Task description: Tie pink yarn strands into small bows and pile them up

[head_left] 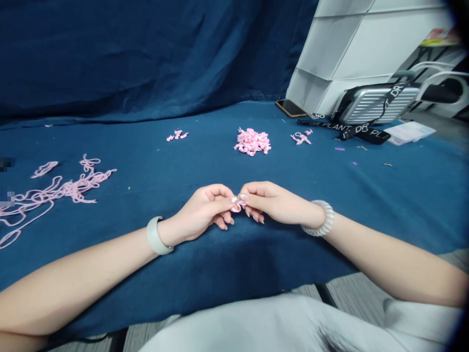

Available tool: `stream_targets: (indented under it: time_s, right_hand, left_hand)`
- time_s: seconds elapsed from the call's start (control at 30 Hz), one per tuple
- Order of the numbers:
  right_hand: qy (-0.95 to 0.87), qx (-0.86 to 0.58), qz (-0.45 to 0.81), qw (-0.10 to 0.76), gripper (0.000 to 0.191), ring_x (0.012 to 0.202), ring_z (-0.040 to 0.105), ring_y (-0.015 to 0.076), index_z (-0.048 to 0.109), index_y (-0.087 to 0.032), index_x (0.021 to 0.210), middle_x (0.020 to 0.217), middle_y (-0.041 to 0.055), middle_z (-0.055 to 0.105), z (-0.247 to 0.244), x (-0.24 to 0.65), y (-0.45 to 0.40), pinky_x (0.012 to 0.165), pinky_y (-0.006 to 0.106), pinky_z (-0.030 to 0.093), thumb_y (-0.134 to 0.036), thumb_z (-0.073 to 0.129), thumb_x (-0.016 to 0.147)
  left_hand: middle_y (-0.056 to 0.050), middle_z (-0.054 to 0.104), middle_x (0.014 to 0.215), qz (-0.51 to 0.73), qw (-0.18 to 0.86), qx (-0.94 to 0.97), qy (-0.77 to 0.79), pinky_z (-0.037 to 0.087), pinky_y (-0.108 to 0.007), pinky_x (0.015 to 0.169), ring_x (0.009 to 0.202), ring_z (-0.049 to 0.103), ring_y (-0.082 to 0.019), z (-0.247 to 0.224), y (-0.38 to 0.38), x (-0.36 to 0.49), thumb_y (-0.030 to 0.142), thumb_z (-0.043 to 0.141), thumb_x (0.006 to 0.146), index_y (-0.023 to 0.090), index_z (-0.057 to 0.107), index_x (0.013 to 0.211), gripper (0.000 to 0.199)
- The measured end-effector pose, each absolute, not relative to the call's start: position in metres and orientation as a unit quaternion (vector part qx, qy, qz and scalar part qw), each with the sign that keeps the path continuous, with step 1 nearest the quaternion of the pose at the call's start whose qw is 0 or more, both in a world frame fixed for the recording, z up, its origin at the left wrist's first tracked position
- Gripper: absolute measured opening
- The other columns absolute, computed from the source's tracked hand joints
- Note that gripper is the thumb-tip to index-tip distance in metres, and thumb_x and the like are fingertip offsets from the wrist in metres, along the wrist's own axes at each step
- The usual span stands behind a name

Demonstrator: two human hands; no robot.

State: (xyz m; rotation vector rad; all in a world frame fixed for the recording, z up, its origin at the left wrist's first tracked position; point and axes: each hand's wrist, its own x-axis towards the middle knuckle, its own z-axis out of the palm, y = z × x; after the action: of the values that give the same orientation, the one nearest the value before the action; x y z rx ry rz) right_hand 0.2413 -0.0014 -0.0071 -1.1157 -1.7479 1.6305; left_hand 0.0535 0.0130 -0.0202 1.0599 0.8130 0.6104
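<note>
Both hands meet near the middle of the blue cloth, fingertip to fingertip. Between them is a small piece of pink yarn (pixel 236 208), mostly covered by the fingers. My left hand (pixel 208 208) pinches it between thumb and forefinger. From the other side my right hand (pixel 273 200) pinches the same piece; its exact shape is hidden. Beyond the hands lies a heap of knotted pink yarn pieces (pixel 252 142). A few small pink knots (pixel 177 135) lie to its left, and a looser pink yarn bit (pixel 301 138) to its right.
Long tangled pink yarn (pixel 78 188) spreads over the cloth (pixel 176 166) at left, beside a short bundle (pixel 45 168). At back right are a phone (pixel 290 108), a silver ridged case (pixel 381 102) with a black lettered strap (pixel 366 132), and white boxes (pixel 340 44).
</note>
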Motion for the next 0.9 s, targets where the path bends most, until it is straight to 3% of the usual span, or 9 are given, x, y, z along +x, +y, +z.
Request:
stream_targets:
  time_s: [0.2,0.37,0.5,0.9]
  right_hand:
    - [-0.704,-0.456,0.485,0.249,0.022,0.053,0.050,0.0074,0.052,-0.016,0.077,0.061,-0.0027,0.052,-0.004,0.241,-0.009,0.051,0.020,0.042,-0.030,0.043,0.091]
    - [-0.806,-0.451,0.255,0.287,0.017,0.061,0.053,0.0091,0.056,-0.015,0.075,0.069,0.0001,0.060,-0.003,0.239,-0.013,0.062,0.022,0.041,-0.017,0.046,0.088]
    - [-0.843,-0.414,0.129,0.318,0.016,0.067,0.056,0.0114,0.057,-0.014,0.076,0.073,0.0026,0.062,-0.008,0.236,-0.015,0.065,0.023,0.042,-0.013,0.047,0.087]
    - [-0.872,-0.369,-0.016,0.320,0.022,0.062,0.056,0.0134,0.056,-0.015,0.076,0.069,0.0061,0.062,-0.021,0.232,-0.016,0.060,0.025,0.044,-0.020,0.041,0.092]
  left_hand:
    - [0.001,0.064,0.062,0.292,0.730,0.478,0.392,0.049,-0.014,0.043,0.050,0.059,-0.007,-0.021,0.011,0.056,0.028,0.070,0.073,0.014,0.056,0.075,0.020]
    - [-0.001,0.067,0.072,0.316,0.713,0.475,0.407,0.050,-0.015,0.045,0.052,0.060,-0.006,-0.023,0.009,0.057,0.027,0.070,0.073,0.013,0.058,0.076,0.019]
    - [0.000,0.066,0.067,0.333,0.698,0.477,0.418,0.050,-0.015,0.045,0.050,0.058,-0.006,-0.023,0.007,0.059,0.029,0.070,0.073,0.013,0.059,0.077,0.020]
    - [0.004,0.056,0.053,0.372,0.684,0.461,0.425,0.034,-0.014,0.041,0.043,0.046,-0.004,-0.022,0.007,0.062,0.028,0.072,0.070,0.014,0.059,0.073,0.019]
